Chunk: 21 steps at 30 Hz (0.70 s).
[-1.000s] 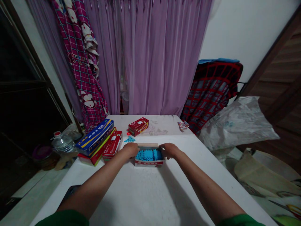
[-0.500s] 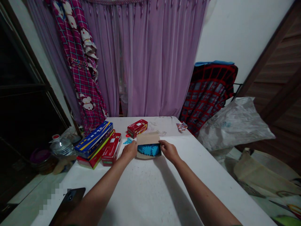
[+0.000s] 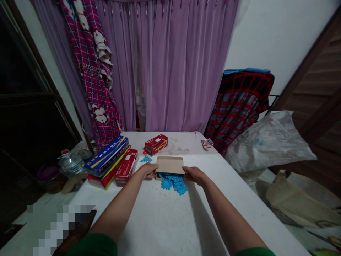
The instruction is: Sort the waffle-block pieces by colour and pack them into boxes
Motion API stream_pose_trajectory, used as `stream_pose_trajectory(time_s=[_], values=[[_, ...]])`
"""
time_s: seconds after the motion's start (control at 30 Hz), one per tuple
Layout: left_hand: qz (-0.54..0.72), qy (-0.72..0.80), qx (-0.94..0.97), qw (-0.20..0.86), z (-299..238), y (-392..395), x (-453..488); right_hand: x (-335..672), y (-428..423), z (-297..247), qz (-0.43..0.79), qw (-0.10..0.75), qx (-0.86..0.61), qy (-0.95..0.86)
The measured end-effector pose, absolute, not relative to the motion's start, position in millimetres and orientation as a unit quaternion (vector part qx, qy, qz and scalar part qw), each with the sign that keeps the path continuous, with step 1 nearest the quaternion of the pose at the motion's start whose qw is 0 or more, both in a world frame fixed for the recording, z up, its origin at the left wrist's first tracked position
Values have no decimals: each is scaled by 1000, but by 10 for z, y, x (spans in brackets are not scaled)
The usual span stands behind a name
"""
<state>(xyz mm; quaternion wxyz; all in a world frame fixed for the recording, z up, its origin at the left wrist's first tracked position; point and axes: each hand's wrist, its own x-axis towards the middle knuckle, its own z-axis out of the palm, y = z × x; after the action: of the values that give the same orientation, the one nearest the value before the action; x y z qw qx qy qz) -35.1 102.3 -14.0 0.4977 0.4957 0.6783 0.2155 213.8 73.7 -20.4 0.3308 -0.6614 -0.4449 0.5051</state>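
Between my hands, at the middle of the table, a small cardboard box [image 3: 170, 164] is tipped towards me with its plain brown flap up. Blue notched plastic pieces [image 3: 174, 183] spill from its mouth onto the white tabletop. My left hand [image 3: 148, 170] grips the box's left side, and my right hand [image 3: 194, 174] holds its right side, fingers closed on the edge. Just beyond my left hand lies a small cluster of blue pieces [image 3: 146, 158] with a red piece [image 3: 145, 153] behind it.
A red box [image 3: 156, 144] lies further back on the white table [image 3: 149, 220]. To the left are a blue box [image 3: 107, 156] and another red box [image 3: 126, 167]. A crumpled wrapper [image 3: 207, 143] sits at the back right. A dark phone [image 3: 77, 231] lies at the front left.
My hands have tilted the box towards me, and blue pieces that were inside it now slide out onto the table. The view has shifted slightly.
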Motion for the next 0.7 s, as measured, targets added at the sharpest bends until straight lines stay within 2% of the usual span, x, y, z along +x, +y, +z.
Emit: stream_pose_trajectory(time_s=[0.17, 0.37, 0.57, 0.7], values=[[228, 663, 469, 536, -92, 997, -337, 2104, 739, -145, 525, 308, -640, -469], [291, 616, 503, 532, -245, 534, -396, 2115, 320, -335, 457, 355, -613, -539], [356, 594, 597, 405, -163, 386, -389, 2141, 185, -380, 286, 410, -583, -640], [359, 597, 616, 367, 124, 540, -357, 2133, 344, -218, 240, 473, -548, -647]])
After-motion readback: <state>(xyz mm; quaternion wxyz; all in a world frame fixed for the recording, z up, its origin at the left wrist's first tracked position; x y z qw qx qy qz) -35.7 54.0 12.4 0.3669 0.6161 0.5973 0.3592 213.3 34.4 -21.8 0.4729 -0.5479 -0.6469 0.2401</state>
